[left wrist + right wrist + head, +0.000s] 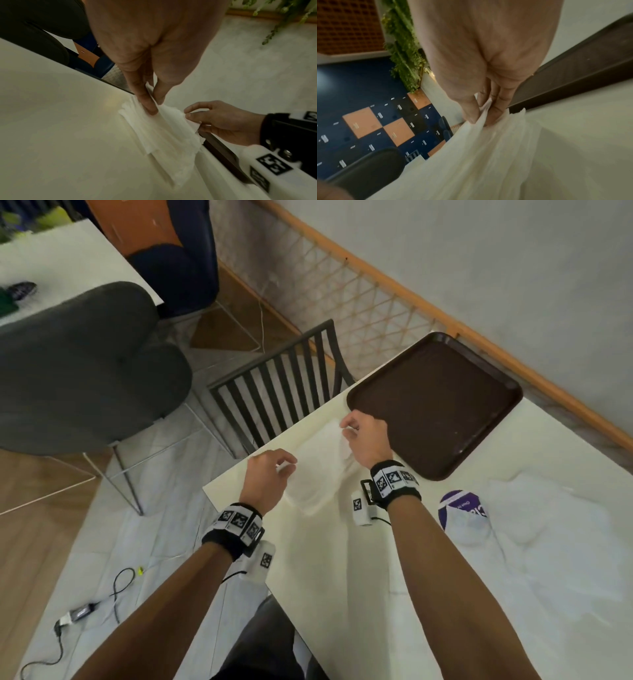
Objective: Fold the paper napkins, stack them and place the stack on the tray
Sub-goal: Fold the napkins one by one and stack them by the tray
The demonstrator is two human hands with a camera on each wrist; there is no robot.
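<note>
A white paper napkin (317,470) lies near the far left corner of the white table (359,594), partly lifted. My left hand (274,465) pinches its near-left corner between thumb and finger, as the left wrist view shows with the napkin (164,129) and left hand (152,106). My right hand (356,428) pinches the far corner and holds it up off the table; the right wrist view shows the napkin (488,155) hanging from the right hand (481,119). The brown tray (435,402) lies bare just right of the right hand.
A heap of loose white napkins (555,542) lies at the right, beside a purple-and-white packet (460,503). A dark slatted chair (284,385) stands at the table's far edge and a grey armchair (85,364) to the left. Cables lie on the floor (89,607).
</note>
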